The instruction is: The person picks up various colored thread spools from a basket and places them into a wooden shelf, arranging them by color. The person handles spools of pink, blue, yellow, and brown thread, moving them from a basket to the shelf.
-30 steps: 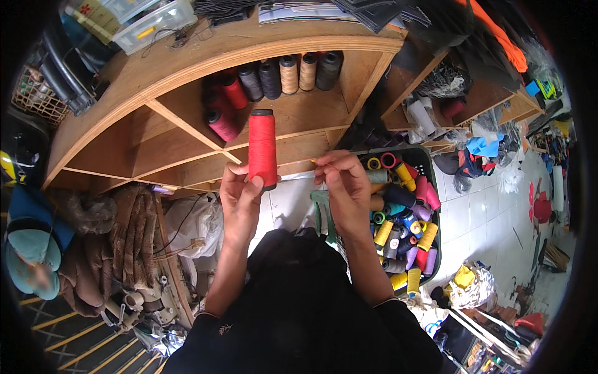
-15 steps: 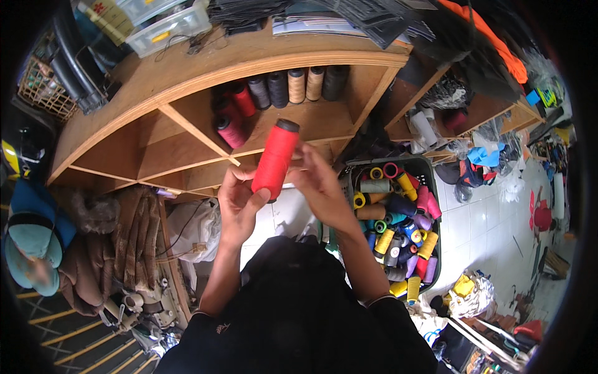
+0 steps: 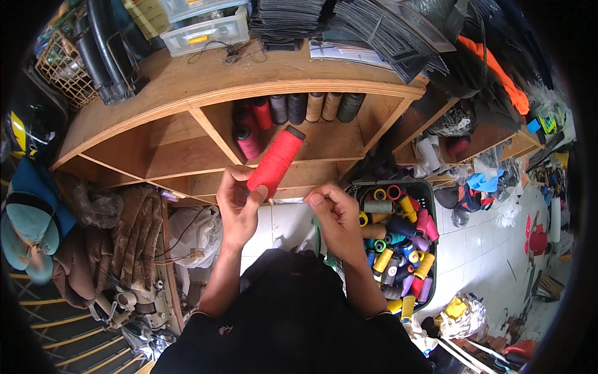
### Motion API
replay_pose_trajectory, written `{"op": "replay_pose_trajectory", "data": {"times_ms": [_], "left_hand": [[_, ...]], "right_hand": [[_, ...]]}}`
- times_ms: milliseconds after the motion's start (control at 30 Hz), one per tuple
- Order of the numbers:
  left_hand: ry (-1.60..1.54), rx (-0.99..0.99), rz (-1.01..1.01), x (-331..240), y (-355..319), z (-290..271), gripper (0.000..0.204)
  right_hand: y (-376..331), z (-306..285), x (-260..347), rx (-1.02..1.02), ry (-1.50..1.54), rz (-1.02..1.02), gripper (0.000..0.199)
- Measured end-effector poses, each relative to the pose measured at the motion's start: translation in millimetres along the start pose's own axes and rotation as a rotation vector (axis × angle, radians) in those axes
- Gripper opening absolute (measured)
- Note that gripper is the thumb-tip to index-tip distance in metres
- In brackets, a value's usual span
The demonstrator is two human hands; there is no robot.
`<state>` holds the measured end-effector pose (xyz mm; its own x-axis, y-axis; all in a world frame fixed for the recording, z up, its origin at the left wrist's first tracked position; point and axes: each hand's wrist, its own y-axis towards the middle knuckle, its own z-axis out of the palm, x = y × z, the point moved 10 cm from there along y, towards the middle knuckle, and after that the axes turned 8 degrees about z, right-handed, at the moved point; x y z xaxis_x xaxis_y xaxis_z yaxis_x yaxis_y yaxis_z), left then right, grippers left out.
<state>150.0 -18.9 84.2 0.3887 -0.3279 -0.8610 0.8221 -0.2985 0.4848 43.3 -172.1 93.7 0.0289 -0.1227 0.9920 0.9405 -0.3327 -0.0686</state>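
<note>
A spool of red thread (image 3: 277, 161) with a dark end cap leans up and to the right in my left hand (image 3: 238, 212). The thumb and fingers of that hand wrap its lower end. Just right of it, lower and apart from the spool, my right hand (image 3: 338, 218) is closed, its thumb and fingertips pinched together. Whether a thread end is between them is too small to make out. Behind the spool, a wooden shelf (image 3: 240, 96) holds upright spools in one compartment: pink (image 3: 249, 144), red (image 3: 262, 114), dark grey, tan (image 3: 314, 107) and black.
A dark crate (image 3: 427, 192) of mixed thread spools stands on the tiled floor at right. Clear plastic drawers (image 3: 205, 34) and stacked black sheets (image 3: 286, 19) rest on the shelf top. At left hang brown fabric (image 3: 134, 240) and a teal cap (image 3: 31, 218).
My right hand has moved down and away from the spool, its fingers now curled into a pinch. The red spool tilts further right in my left hand. The view has shifted slightly.
</note>
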Motion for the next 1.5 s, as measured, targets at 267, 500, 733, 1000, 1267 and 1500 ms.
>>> {"op": "replay_pose_trajectory", "data": {"times_ms": [267,500,733,1000,1267,1500], "left_hand": [[-0.456,-0.094,-0.279,12.3,-3.3,11.4,0.027],[-0.341,0.456,-0.175,-17.5,1.0,33.8,0.027],[0.156,0.328,-0.036,-22.0,1.5,24.9,0.036],[-0.044,-0.081,0.067,-28.5,4.1,-0.3,0.03],[-0.077,-0.129,0.123,-32.0,-3.1,1.2,0.027],[-0.25,-0.108,-0.011,-19.5,-2.6,4.9,0.039]], "right_hand": [[8.5,9.3,-36.5,0.14,0.164,0.089,0.015],[52.4,23.4,-12.4,0.703,-0.09,0.181,0.021],[56.6,52.3,82.1,0.378,-1.127,-0.321,0.018],[31.3,51.6,75.7,0.051,-0.498,-0.361,0.007],[28.7,29.1,26.6,0.051,0.01,-0.106,0.014],[22.7,13.8,21.1,-0.076,-0.044,-0.17,0.011]]}}
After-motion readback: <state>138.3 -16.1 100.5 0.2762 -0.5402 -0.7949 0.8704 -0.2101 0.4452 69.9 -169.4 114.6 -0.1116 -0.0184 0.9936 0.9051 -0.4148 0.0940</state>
